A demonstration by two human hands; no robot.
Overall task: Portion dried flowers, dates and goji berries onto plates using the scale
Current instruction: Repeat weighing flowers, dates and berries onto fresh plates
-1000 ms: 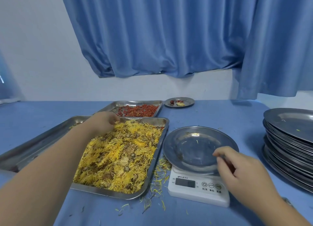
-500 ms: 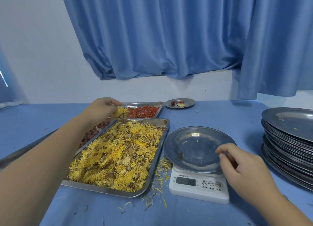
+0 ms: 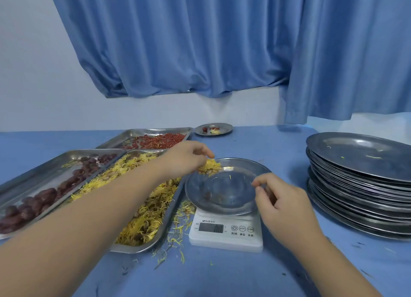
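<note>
While the left hand point(image 3: 186, 157) hangs over the plate: its fingers are bunched round a clump of dried yellow flowers point(image 3: 210, 165), right above the far-left rim of the round steel plate point(image 3: 231, 192). Nothing let go yet!
Right hand point(image 3: 287, 207): fingers curled at the plate's right rim. It looks like steadying, but whether they actually nip the metal I cannot tell.
Plate: sitting on the white digital scale point(image 3: 225, 232) towards the table's front edge, wider than the scale, with only a few stray petals on it.
Display point(image 3: 210, 227): too blurred to read.
Flower tray point(image 3: 142, 249): rectangular steel, heaped yellow, just left of the scale. Loose petals point(image 3: 178, 230) litter the blue table point(image 3: 222, 274) between them.
Dates: dark red dates point(image 3: 44, 196) in a steel tray point(image 3: 44, 163) at the left edge.
Goji: red goji berries point(image 3: 160, 139) in a steel tray point(image 3: 124, 136) behind the flower tray, towards the far edge.
Far edge: a small steel plate point(image 3: 224, 127) holding bits of red and yellow.
Right edge: a tall stack of steel plates point(image 3: 355, 185).
Risk one: the clump is over the rim, not the middle, so released here, petals could spill onto the table and go unweighed.
Risk two: any pressure from the right hand on the rim would falsify the reading.
Risk three: a whole clump dropped at once could overshoot the portion.
</note>
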